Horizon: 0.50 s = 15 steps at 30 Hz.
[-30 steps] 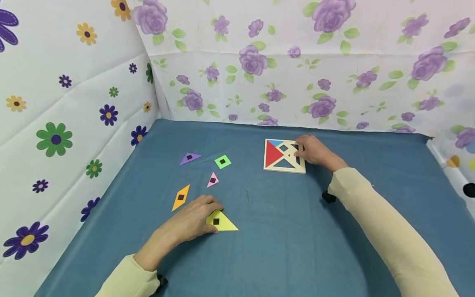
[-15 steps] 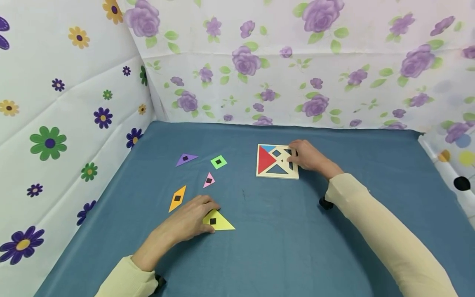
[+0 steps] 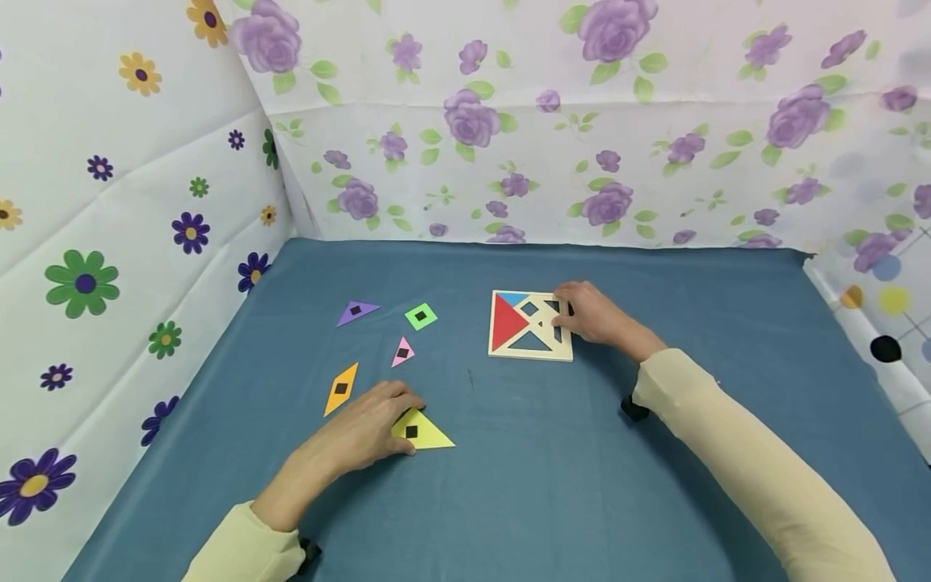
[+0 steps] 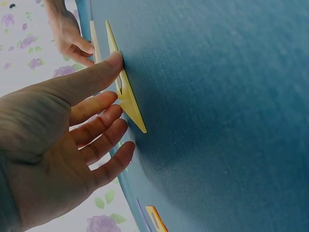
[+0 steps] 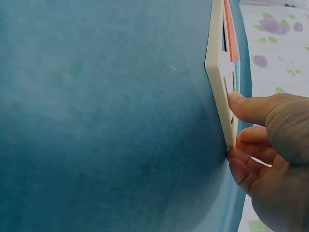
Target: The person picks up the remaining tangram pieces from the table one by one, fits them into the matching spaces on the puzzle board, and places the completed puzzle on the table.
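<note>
My left hand (image 3: 364, 428) pinches a yellow triangle tangram piece (image 3: 432, 436) by its left end, thumb on the near edge and fingers on the far one. In the left wrist view, the yellow piece (image 4: 130, 106) lies flat on the cloth. The right hand (image 3: 600, 315) grips the right side of a wooden tangram board (image 3: 553, 355); its thumb rests on top and its fingers are at the edge, as the right wrist view shows on the board (image 5: 217, 82). Seated in the board are a red triangle (image 3: 507, 322) and a blue triangle (image 3: 513, 298); its other slots show blue cloth.
Loose on the blue cloth (image 3: 494, 485) to the left are a purple triangle (image 3: 355, 312), a green square (image 3: 421, 316), a pink triangle (image 3: 402, 353) and an orange parallelogram (image 3: 340, 390). Flowered sheets (image 3: 524, 145) hang behind and at the left side.
The board has slid toward me and slightly left with the right hand on it. The left hand keeps its hold on the yellow triangle, nearly still. The whole view shifts slightly.
</note>
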### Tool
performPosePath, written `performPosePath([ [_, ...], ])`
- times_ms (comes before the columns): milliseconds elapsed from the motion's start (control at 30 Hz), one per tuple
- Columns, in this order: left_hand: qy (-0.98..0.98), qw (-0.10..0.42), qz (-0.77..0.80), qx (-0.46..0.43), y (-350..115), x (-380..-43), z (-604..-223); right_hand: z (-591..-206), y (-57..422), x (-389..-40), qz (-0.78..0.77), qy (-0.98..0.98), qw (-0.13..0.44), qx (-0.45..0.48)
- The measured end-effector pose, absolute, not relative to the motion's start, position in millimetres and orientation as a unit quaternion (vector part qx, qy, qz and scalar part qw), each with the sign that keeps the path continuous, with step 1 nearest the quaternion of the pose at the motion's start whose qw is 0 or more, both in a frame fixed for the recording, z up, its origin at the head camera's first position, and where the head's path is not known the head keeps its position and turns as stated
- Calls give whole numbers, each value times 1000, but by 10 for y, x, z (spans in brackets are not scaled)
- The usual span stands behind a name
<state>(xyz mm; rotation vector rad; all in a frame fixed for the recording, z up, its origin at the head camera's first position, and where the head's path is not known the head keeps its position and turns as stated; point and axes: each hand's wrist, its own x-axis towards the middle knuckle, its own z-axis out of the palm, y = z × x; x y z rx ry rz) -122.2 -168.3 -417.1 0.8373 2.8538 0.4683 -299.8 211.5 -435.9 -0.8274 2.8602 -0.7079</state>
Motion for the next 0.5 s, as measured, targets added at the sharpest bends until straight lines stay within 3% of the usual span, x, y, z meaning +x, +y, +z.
performPosePath([
  [500,945,67,162,276,-1676,-1226,-4182,-4359,2056,-2709,-236,933,61,-263],
])
